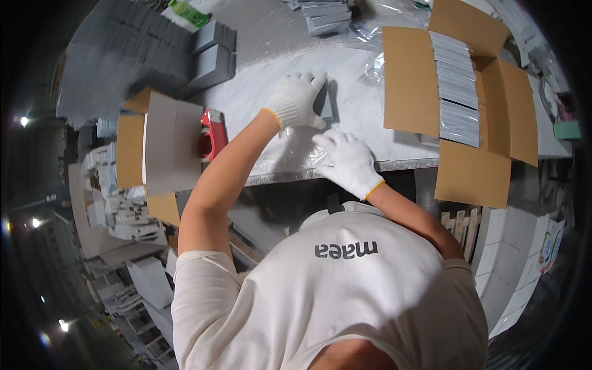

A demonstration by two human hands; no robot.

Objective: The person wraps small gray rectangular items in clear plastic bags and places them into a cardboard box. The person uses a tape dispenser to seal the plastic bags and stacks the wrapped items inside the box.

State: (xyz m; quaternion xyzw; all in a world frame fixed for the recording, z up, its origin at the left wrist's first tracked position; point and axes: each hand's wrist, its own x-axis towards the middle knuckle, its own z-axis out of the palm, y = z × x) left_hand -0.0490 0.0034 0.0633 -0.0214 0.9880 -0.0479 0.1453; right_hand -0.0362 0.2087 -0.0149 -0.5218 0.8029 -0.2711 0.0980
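My left hand (298, 101), in a white knit glove with a yellow cuff, lies over a small stack of flat grey pieces (327, 105). Its thumb and fingers span the stack, and the palm hides much of it. Close to my body, my right hand (348, 159), gloved the same way, pinches a clear plastic bag (317, 156) near the table's front edge. The bag stretches from the right fingers toward the left thumb. Whether the grey pieces are partly inside the bag cannot be made out.
At right stands an open cardboard box (411, 83) with rows of wrapped pieces (455, 88). A red tape dispenser (213, 134) sits beside another open carton (173, 138) at left. Grey stacks (138, 55) rise behind it. Loose plastic bags (372, 64) and more grey pieces (326, 18) lie farther back.
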